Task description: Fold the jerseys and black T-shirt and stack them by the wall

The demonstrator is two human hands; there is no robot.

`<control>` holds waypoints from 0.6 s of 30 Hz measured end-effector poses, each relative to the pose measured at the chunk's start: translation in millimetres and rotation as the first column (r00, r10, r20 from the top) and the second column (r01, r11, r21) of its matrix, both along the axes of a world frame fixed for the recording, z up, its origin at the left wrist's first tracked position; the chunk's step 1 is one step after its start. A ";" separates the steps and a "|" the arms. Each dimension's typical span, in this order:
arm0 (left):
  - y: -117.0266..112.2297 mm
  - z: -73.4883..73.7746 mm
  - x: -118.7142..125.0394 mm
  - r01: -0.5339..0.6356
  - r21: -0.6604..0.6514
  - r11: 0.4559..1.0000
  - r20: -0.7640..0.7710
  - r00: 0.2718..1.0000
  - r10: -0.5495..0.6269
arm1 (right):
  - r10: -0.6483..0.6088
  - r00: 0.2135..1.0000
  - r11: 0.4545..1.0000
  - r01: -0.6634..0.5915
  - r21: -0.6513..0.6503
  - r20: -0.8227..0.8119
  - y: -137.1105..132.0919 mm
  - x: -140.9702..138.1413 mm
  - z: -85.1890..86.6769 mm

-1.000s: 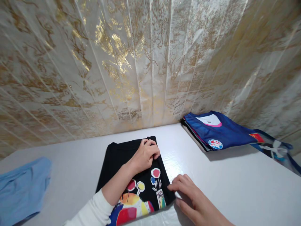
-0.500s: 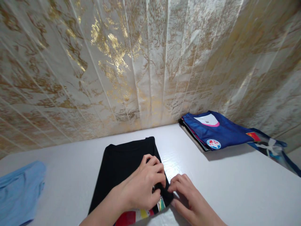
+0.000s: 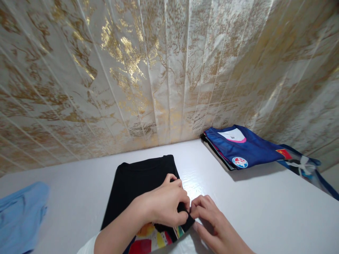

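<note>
A black T-shirt [image 3: 140, 180] with a colourful print near its lower end lies folded on the white table, close in front of me. Reaching across it, my left hand [image 3: 169, 204] pinches a fold of the black cloth near the right edge. My right hand [image 3: 209, 218] is beside that same edge, its fingertips closed on the lower right corner of the shirt. The two hands nearly touch there. Part of the print is hidden under my left forearm.
A stack of folded clothes with a dark blue shirt [image 3: 254, 146] on top sits at the back right. Next to it lies a clear bag with a white bow [image 3: 304, 164]. Light blue cloth [image 3: 22, 215] is at the left. A gold-patterned curtain [image 3: 132, 70] hangs behind the table [image 3: 76, 187].
My left hand has shifted slightly right and up along the shirt's edge, toward my right hand, uncovering more of the print. My right hand stays almost in place.
</note>
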State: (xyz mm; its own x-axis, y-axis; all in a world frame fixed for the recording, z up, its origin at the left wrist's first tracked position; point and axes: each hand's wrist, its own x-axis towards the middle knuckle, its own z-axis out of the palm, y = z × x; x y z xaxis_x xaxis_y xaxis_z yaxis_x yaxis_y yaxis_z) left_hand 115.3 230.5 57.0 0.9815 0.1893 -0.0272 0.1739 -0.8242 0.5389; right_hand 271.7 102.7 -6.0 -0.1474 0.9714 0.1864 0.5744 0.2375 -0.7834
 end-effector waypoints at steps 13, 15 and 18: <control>11.8 2.6 9.7 0.057 -0.141 0.988 -0.109 0.991 -0.073 | -0.004 0.998 1.000 0.006 0.026 -0.060 1.4 0.7 -6.8; 15.4 3.6 12.3 0.075 -0.130 0.989 -0.121 0.988 -0.091 | -0.006 0.999 1.000 0.005 -0.004 -0.051 1.6 0.6 -5.5; 20.3 2.5 15.8 0.103 -0.116 0.988 -0.107 0.987 -0.116 | -0.050 0.998 0.997 0.048 -0.061 -0.034 1.3 0.7 -3.7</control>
